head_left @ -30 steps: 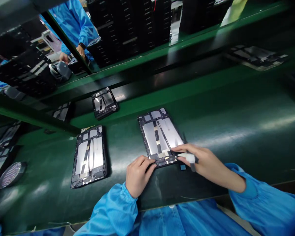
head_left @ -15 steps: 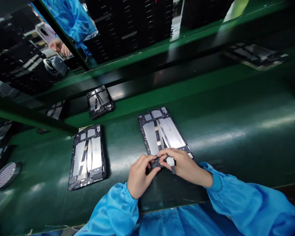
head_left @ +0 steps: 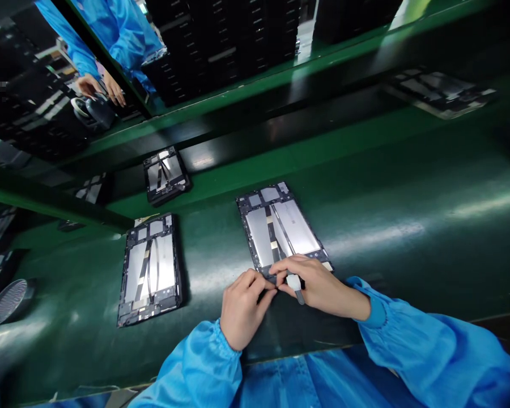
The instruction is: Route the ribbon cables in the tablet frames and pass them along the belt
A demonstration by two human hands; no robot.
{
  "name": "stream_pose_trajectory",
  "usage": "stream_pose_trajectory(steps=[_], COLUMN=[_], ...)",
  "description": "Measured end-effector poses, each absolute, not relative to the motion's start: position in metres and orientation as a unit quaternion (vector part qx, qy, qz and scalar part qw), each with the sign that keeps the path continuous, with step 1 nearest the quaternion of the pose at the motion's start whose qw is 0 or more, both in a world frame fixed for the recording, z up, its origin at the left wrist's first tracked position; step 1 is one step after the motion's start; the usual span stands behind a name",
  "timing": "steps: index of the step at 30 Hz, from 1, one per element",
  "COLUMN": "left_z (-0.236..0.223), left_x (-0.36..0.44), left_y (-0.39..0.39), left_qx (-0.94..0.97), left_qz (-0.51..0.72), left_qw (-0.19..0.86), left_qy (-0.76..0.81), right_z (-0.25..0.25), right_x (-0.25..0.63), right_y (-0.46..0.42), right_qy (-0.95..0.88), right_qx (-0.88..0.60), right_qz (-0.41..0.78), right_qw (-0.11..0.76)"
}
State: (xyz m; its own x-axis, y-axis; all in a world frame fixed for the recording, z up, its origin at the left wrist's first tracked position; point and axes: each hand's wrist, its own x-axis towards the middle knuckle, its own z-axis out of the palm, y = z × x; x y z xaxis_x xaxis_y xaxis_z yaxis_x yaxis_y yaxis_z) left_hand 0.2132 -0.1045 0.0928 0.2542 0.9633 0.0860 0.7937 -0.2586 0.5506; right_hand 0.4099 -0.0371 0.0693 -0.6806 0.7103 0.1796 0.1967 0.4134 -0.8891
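Note:
An opened tablet chassis (head_left: 280,226), with silver battery cells and a flat cable down its middle, lies on the green belt in front of me. My left hand (head_left: 242,306) is closed, its fingertips pinching at the chassis's near edge. My right hand (head_left: 318,286) is curled over the same edge and holds a small grey-and-white tool (head_left: 295,286) against its fingers. The fingertips of both hands meet over a small dark part at the near edge that I cannot make out.
A second opened tablet chassis (head_left: 151,269) lies to the left, a third chassis (head_left: 165,174) farther back. A round metal mesh dish (head_left: 9,294) sits far left. More chassis (head_left: 440,90) rest at back right. Stacked black trays (head_left: 221,45) and a co-worker's hands (head_left: 100,88) are beyond the rail.
My right hand moved left from the chassis's right corner to meet my left hand at the near edge. The belt's other chassis drifted slightly left in view.

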Motion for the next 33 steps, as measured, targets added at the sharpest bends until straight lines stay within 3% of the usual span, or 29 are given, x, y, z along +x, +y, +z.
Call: stream_pose_trajectory(steps=[4,7,33], left_z=[0.097,0.096,0.085], left_x=[0.215,0.208,0.19], left_y=[-0.109,-0.114,-0.122], left_qx=[0.831,0.866,0.879], left_qz=[0.17,0.137,0.13], left_qw=[0.034,-0.037,-0.031], left_qy=[0.528,0.479,0.459], right_z=[0.064,0.063,0.064], right_x=[0.408,0.406,0.407], right_y=[-0.04,-0.04,-0.04], right_qy=[-0.802,-0.808,-0.789], right_qx=[-0.283,-0.283,-0.3], right_qz=[0.436,0.424,0.448], right_qw=[0.294,0.294,0.295])
